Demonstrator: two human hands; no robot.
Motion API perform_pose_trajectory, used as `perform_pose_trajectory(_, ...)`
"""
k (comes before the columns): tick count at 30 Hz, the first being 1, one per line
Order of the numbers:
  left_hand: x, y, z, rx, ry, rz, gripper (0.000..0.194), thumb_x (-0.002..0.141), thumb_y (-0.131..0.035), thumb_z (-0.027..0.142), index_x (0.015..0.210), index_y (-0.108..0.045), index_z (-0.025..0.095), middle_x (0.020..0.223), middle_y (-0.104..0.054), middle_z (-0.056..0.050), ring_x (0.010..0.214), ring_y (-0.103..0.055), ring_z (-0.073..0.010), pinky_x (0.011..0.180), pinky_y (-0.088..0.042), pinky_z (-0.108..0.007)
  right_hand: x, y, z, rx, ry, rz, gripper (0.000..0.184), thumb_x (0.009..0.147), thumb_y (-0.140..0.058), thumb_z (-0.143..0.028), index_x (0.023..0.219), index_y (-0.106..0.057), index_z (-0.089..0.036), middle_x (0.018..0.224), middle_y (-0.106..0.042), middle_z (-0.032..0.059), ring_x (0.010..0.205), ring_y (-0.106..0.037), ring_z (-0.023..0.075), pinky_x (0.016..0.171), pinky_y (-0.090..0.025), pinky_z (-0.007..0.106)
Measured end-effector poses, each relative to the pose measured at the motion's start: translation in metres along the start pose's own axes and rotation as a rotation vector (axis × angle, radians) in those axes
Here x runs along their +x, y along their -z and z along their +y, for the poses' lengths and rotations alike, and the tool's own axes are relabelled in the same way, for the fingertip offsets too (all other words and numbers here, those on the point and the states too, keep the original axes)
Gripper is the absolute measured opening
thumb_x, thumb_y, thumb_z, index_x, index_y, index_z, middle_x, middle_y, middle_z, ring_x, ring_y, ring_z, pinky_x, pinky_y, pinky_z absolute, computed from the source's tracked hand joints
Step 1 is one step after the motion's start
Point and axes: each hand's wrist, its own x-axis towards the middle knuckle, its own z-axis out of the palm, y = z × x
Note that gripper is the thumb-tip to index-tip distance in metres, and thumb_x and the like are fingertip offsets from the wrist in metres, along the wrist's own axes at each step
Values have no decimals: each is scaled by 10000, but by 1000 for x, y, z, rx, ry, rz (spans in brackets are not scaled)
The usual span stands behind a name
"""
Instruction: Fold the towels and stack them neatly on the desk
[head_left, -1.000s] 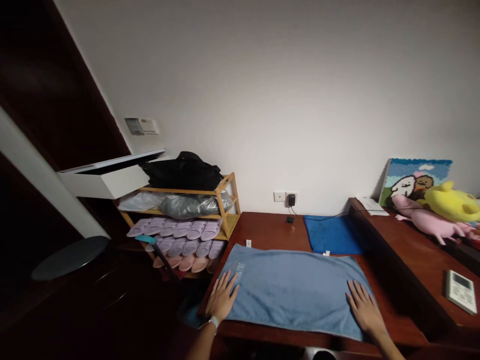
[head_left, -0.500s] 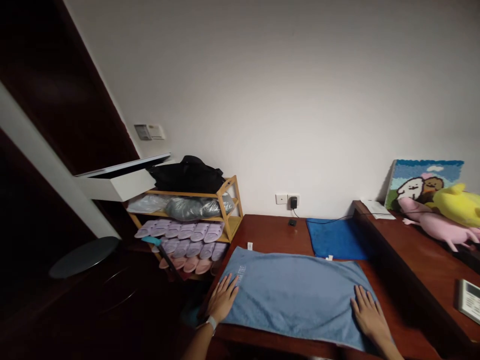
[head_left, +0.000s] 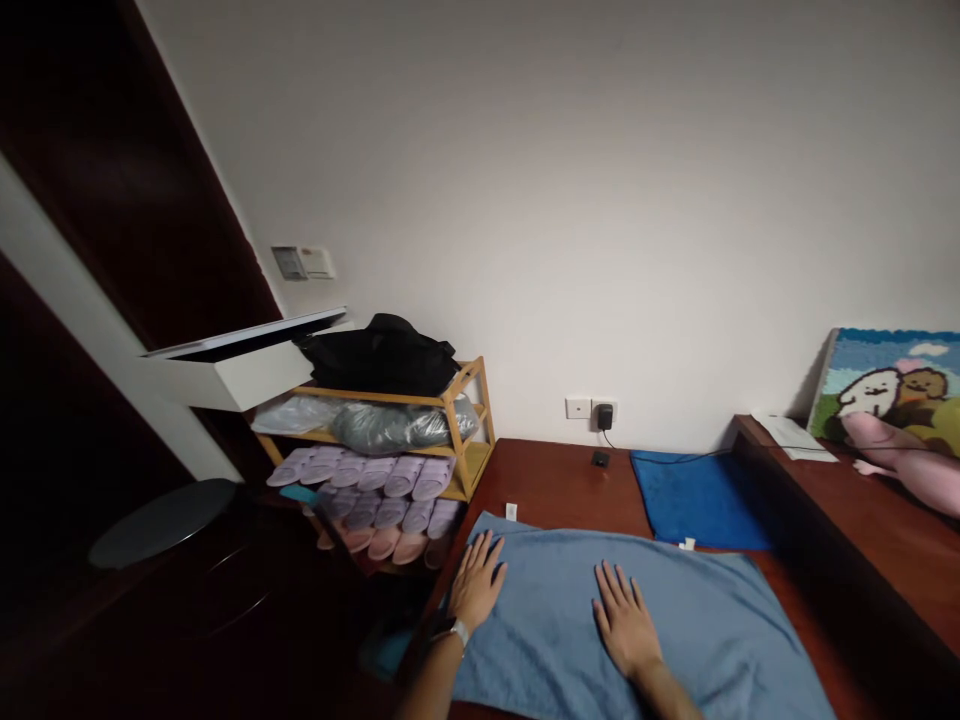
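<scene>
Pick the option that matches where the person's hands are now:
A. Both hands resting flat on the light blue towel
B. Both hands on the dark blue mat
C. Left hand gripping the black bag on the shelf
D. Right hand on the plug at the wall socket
A. The left hand and the right hand both lie open and flat on the light blue towel.

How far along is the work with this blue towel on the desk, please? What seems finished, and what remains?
Done: the blue towel already lies spread out on the wooden desk. In hand: the left hand and the right hand rest flat and open on it, without gripping. Remaining: soft creases show across the cloth.
</scene>
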Motion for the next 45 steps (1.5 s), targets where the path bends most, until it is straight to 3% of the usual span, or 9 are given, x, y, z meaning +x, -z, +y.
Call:
perform_pose_trajectory(3,4,-10,-12,5,53,-19,522,1008,-457,433,1508,-511,292,1617,-455,-66,1497,-403,-268,1238,-327,-485,2,-6,16,-21,23,10,636,1036,-248,-550,1617,-276,-294,1676,-228,-26,1564,-185,264,1278,-168,548)
perform_pose_trajectory(5,3,-15,-16,3,66,-8,518,1019,-432,439,1513,-502,299,1616,-455,-67,1492,-411,-254,1238,-324,-481,-2,-1,47,-64,1,27,645,1029,-238,-569,1612,-293,-299,1673,-251,-29,1564,-193,264,1277,-172,542)
perform_pose_trajectory(12,3,-15,-15,-9,64,18,511,1025,-399,414,1503,-515,277,1597,-487,-64,1473,-438,-243,1231,-334,-469,-26,42,228,-273,-411,109,713,968,-236,-514,1600,-353,-206,1682,-289,42,1563,-194,295,1263,-201,524)
perform_pose_trajectory(15,4,-16,-14,-12,62,36,533,1023,-393,400,1539,-459,281,1584,-507,-56,1456,-455,-238,1224,-339,-461,-34,44,269,-243,-471,130,761,957,-190,-549,1618,-303,-188,1689,-278,44,1564,-195,288,1261,-217,498)
perform_pose_trajectory(24,37,-2,-8,107,44,3,476,1006,-407,445,1330,-663,209,1319,-690,-129,1230,-615,-310,1114,-427,-492,-33,40,263,-244,-474,182,762,961,-142,-573,1626,-283,-228,1699,-255,35,1568,-188,273,1262,-189,495)
perform_pose_trajectory(29,56,-18,-19,55,-65,-13,499,997,-432,431,1442,-578,259,1536,-559,-64,1434,-476,-274,1194,-381,-466,-32,43,262,-250,-496,182,765,964,-121,-585,1630,-268,-240,1696,-264,18,1571,-179,265,1264,-183,484)
perform_pose_trajectory(33,53,-37,-26,47,8,-26,537,1014,-406,469,1506,-511,281,1597,-488,-69,1478,-431,-278,1218,-351,-503,-31,42,260,-281,-519,165,770,965,-90,-582,1637,-240,-238,1706,-231,19,1571,-180,263,1263,-177,485)
perform_pose_trajectory(38,50,-39,-22,59,55,-23,533,1024,-406,457,1524,-483,291,1621,-447,-80,1496,-404,-269,1242,-298,-509,-33,42,263,-303,-529,174,766,962,-120,-573,1635,-248,-231,1705,-235,31,1565,-202,268,1252,-195,492)
perform_pose_trajectory(45,49,-37,-22,50,41,-7,522,1019,-417,456,1511,-503,305,1608,-470,-61,1496,-403,-269,1235,-312,-501,-12,58,250,-421,-434,165,767,934,-257,-562,1556,-437,-152,1575,-469,148,1474,-376,340,1245,-154,558)
